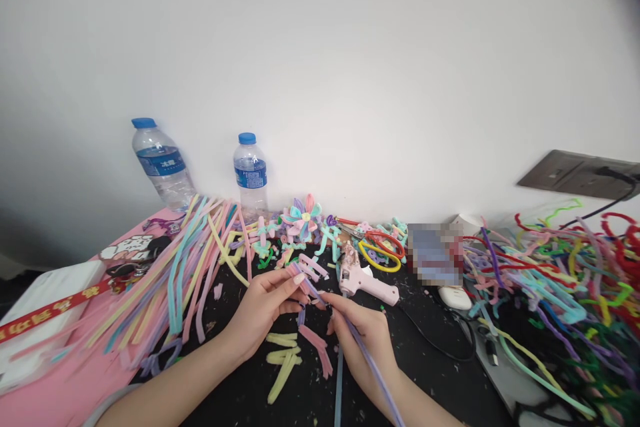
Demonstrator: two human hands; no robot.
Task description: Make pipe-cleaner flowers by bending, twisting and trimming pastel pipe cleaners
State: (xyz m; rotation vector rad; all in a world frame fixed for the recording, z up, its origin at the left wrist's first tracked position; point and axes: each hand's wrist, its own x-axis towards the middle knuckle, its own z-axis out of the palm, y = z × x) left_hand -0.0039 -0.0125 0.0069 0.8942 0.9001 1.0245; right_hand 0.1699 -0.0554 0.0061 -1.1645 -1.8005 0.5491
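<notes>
Pink pipe-cleaner pieces [306,268] sit bunched in my left hand [263,307], fingers pinching them just above the desk [430,373]. My right hand [367,340] pinches a lavender pipe cleaner [373,367] near its tip, and that tip meets the pink bunch between my two hands. To bind well, I judge I should keep the pink pieces tight and level, and hold the lavender stem taut and close to the bunch so each turn lies snug.

Room is narrow: a pink glue gun [367,282] lies just beyond my right hand, its black cord [440,345] trailing right. Yellow and pink offcuts [290,353] lie beneath my hands. Long pastel stems [185,273] fan out left, a tangled heap [560,280] crowds the right.
</notes>
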